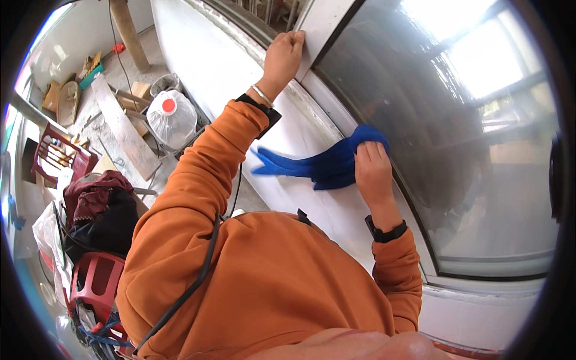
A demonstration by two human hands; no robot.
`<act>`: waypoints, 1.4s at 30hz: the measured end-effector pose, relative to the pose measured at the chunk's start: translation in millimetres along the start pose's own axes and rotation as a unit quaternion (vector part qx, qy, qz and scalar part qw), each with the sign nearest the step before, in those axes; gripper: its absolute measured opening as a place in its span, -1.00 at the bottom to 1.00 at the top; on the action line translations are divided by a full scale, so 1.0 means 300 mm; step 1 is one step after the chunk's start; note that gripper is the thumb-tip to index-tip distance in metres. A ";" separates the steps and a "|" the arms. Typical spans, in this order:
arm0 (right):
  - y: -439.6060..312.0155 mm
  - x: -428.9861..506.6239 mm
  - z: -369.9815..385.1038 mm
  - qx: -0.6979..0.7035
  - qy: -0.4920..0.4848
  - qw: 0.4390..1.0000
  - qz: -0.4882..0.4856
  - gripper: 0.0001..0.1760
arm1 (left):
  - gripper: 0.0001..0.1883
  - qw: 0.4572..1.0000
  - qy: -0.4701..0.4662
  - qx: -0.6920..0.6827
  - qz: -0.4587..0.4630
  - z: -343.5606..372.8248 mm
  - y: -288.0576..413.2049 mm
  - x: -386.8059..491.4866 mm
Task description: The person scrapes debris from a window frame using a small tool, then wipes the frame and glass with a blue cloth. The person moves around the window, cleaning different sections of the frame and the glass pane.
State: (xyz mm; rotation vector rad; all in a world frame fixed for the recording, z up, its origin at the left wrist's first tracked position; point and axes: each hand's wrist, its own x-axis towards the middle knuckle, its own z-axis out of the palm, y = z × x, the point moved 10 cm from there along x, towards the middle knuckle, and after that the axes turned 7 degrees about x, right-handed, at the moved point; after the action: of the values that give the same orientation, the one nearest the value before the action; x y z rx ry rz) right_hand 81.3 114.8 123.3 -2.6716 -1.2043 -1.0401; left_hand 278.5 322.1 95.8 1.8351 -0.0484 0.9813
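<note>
My left hand (284, 56) grips the edge of the white window frame (315, 36) at the top, its fingers curled around it. In my right hand (374, 168) is a blue cloth (333, 164), bunched against the lower side of the frame beside the glass pane (418, 135). The cloth's loose tail hangs to the left over the white wall below the sill. Streaks and smears show on the glass, along with bright reflections.
At the left stand a large clear plastic jug (173, 117) with a red cap, a wooden plank (123, 128), a dark red chair (65, 153) and a red plastic stool (96, 279). Dark clothes (103, 211) lie piled near the stool. A cable hangs beside a post (129, 36).
</note>
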 end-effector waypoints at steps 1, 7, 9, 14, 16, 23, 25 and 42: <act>0.019 -0.001 0.041 0.012 -0.052 0.998 0.024 -0.77 | -0.53 1.000 -0.007 -0.001 -0.010 0.005 -0.003 -0.004; 0.012 0.247 0.238 0.046 -0.042 0.998 -0.031 -0.84 | -0.53 1.000 -0.016 -0.026 -0.004 -0.012 0.015 0.003; 0.006 0.304 0.286 0.027 -0.042 0.998 -0.035 -0.86 | -0.54 0.999 -0.047 -0.015 -0.019 0.002 0.008 0.004; 0.006 0.375 0.327 0.012 -0.030 0.999 -0.013 -0.93 | -0.57 0.998 -0.054 -0.003 -0.034 0.004 0.004 0.001; 0.004 0.393 0.329 0.009 -0.023 1.000 -0.017 -0.95 | -0.55 0.998 -0.055 0.002 -0.041 0.006 0.003 -0.001; 0.152 0.329 0.323 0.487 -0.019 0.841 0.235 -0.85 | -0.53 0.997 -0.071 0.006 -0.026 0.008 0.010 0.007; 0.160 0.264 0.338 0.787 0.070 0.533 0.303 -0.77 | -0.52 0.996 -0.082 0.005 -0.037 0.018 -0.001 0.006; 0.115 0.182 0.131 0.885 0.098 0.373 0.262 -0.62 | -0.38 0.829 -0.529 -0.155 -0.094 -0.023 0.335 -0.280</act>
State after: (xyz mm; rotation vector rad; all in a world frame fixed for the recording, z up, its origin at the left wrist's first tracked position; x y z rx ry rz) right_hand 152.8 137.6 132.9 -0.7775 -0.4441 0.2857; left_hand 173.7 246.5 118.8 1.8096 -0.6483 -0.2737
